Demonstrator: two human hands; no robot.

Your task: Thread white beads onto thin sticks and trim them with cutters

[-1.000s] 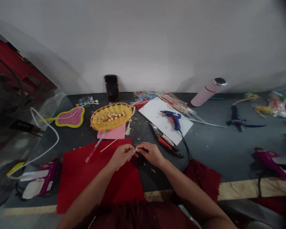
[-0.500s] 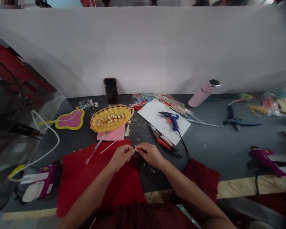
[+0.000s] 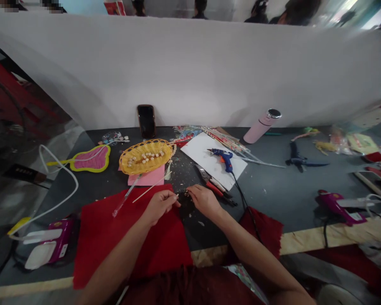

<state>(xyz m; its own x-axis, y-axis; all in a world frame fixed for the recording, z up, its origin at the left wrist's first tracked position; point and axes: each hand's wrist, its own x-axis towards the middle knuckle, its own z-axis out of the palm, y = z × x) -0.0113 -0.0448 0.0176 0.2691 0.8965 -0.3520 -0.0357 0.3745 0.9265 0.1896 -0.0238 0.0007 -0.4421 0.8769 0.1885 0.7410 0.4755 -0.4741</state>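
Observation:
My left hand (image 3: pixel 162 205) is closed in a pinch above the red cloth (image 3: pixel 114 241). A tiny pale piece (image 3: pixel 177 195) shows at its fingertips; its kind is too small to tell. Just to the right, a short gap away, my right hand (image 3: pixel 205 202) is pinched too, over the dark tabletop. Small pale specks lie by its fingertips, and whether it grips one is unclear. Beyond my left hand stands a yellow woven basket (image 3: pixel 136 168) with several small whitish pieces (image 3: pixel 150 156) in it. A thin stick (image 3: pixel 149 188) lies between the basket and that hand.
A blue glue gun (image 3: pixel 224 157) rests on white card (image 3: pixel 193 148), with red-handled pliers (image 3: pixel 214 185) beside it. Its cord runs toward me. Farther back are a phone (image 3: pixel 146 120) and a pink bottle (image 3: pixel 259 128). A pink-and-yellow fan shape (image 3: pixel 90 160) lies left, near a power strip (image 3: pixel 59 241).
My hands have parted: their fingertips met half a second ago and now a gap lies between them. The right hand moved slightly right and away from me. The camera view has shifted.

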